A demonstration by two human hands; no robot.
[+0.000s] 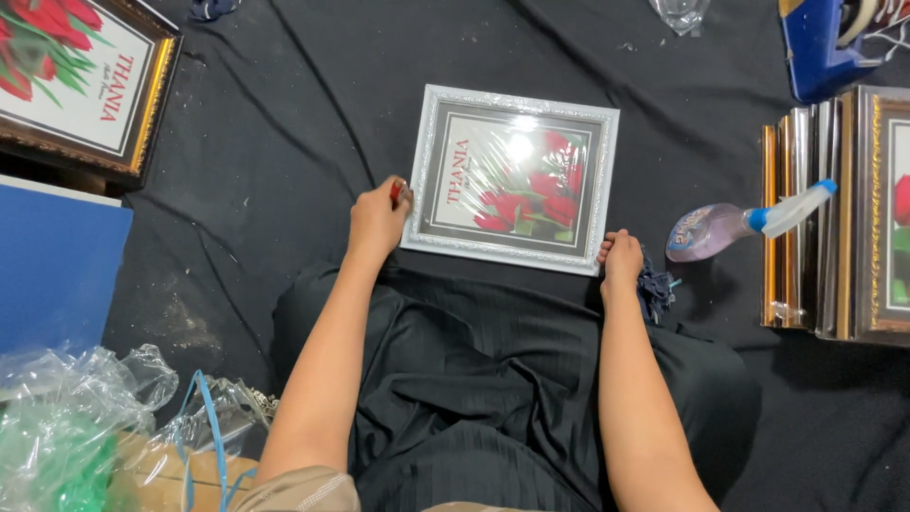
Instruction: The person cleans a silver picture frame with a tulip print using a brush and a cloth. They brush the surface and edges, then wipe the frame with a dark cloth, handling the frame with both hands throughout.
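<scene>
A silver-white picture frame (513, 177) with a print of red flowers lies flat on the black cloth (284, 123), its glass wrapped in shiny clear film. My left hand (377, 223) is at the frame's left edge, its fingers closed on a small red object (396, 190) that touches the frame. My right hand (622, 258) is closed at the frame's bottom right corner, on a dark blue rag (656, 290) that hangs out beside it. My lap in black fabric is just below the frame.
A spray bottle (735, 226) lies to the right, beside a stack of gold and dark frames (834, 218). Another gold-framed flower print (81, 76) sits top left, above a blue board (57, 265). Crumpled clear plastic (76, 417) lies bottom left. A blue tape dispenser (834, 43) is top right.
</scene>
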